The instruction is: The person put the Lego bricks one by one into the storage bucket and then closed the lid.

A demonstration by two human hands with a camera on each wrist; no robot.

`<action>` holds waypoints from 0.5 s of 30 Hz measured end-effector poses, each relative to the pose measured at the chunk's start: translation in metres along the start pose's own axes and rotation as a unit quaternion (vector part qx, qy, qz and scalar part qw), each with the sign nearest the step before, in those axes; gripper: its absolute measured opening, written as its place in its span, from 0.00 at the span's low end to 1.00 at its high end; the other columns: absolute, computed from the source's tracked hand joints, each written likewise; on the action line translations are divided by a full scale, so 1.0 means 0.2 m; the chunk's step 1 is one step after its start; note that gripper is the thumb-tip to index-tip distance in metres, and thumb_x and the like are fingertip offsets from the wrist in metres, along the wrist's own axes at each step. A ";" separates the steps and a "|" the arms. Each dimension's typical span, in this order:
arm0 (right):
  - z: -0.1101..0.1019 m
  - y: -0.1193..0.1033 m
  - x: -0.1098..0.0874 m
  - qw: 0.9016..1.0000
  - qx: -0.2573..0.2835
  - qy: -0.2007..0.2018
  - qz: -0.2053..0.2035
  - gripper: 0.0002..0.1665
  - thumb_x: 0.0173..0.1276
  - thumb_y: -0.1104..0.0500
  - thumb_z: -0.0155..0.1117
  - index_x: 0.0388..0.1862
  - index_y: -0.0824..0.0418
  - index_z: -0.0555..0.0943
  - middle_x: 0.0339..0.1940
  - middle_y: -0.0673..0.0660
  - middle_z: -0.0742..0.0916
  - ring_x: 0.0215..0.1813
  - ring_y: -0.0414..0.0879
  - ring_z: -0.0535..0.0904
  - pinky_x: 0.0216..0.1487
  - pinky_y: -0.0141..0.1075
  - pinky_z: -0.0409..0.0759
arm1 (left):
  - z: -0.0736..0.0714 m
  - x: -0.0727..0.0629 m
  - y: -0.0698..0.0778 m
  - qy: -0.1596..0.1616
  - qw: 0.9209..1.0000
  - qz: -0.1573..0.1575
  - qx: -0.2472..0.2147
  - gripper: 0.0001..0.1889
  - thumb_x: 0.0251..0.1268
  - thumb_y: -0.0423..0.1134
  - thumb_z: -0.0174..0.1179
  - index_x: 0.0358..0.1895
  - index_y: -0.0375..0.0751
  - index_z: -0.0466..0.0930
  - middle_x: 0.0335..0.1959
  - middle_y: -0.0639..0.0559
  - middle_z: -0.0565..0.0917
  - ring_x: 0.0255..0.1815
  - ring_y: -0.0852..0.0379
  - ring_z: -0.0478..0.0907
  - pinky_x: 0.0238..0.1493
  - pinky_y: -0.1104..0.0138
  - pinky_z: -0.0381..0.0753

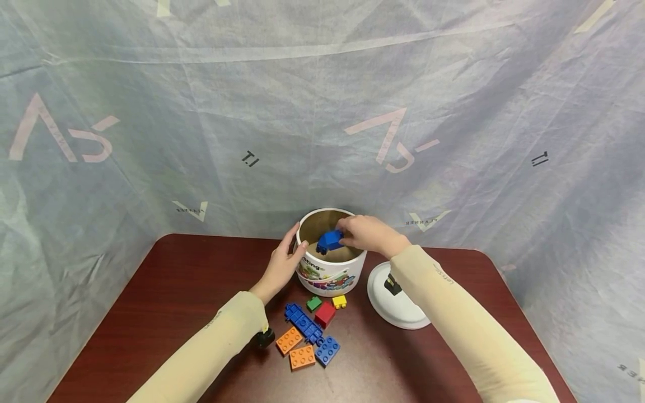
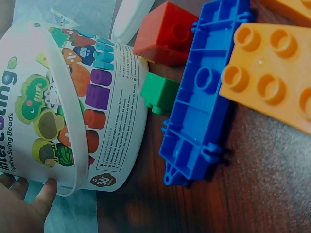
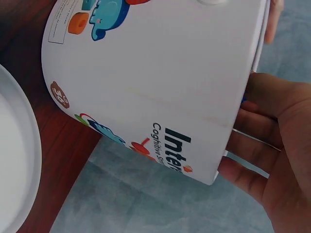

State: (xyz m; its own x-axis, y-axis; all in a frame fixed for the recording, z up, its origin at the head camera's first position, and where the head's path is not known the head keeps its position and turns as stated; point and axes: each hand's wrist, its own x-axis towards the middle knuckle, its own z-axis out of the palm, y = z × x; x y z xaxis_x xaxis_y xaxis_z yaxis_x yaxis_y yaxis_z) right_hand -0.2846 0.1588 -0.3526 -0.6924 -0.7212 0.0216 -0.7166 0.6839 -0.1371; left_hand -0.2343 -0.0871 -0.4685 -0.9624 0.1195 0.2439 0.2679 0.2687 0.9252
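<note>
My right hand [image 1: 370,234] is over the near right rim of a white printed bucket [image 1: 330,280], its fingertips pinching a blue toy block [image 1: 330,239] in the bucket's mouth. In the right wrist view, the bucket wall hides most of that block. At the bucket's left side, my left hand [image 1: 282,266] holds the wall, with its thumb at the rim and its other fingers along the outside. The left wrist view shows its fingertips [image 2: 47,191] on the printed wall.
In front of the bucket lie a green brick [image 1: 314,303], a yellow brick [image 1: 339,301], a red brick [image 1: 325,314], a long blue base [image 1: 304,323], two orange bricks [image 1: 302,357] and a blue brick [image 1: 327,351]. The white lid [image 1: 398,313] lies right, under my right forearm.
</note>
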 end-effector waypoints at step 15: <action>0.06 -0.01 0.03 1.000 0.000 -0.010 -0.005 0.09 0.73 0.56 0.72 0.45 0.59 0.85 0.33 0.49 0.83 0.32 0.43 0.74 0.37 0.38 0.77 | 0.00 0.00 0.00 0.001 1.000 0.000 0.006 0.34 0.82 0.46 0.56 0.85 0.48 0.55 0.82 0.40 0.61 0.76 0.39 0.68 0.71 0.43 0.71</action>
State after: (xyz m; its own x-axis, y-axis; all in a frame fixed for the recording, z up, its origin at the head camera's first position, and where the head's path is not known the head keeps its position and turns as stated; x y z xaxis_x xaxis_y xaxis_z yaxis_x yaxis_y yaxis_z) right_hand -0.2860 0.1521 -0.3637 -0.6837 -0.7297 0.0034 -0.7233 0.6770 -0.1361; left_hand -0.2339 -0.0864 -0.4693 -0.9623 0.1173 0.2454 0.2691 0.2798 0.9216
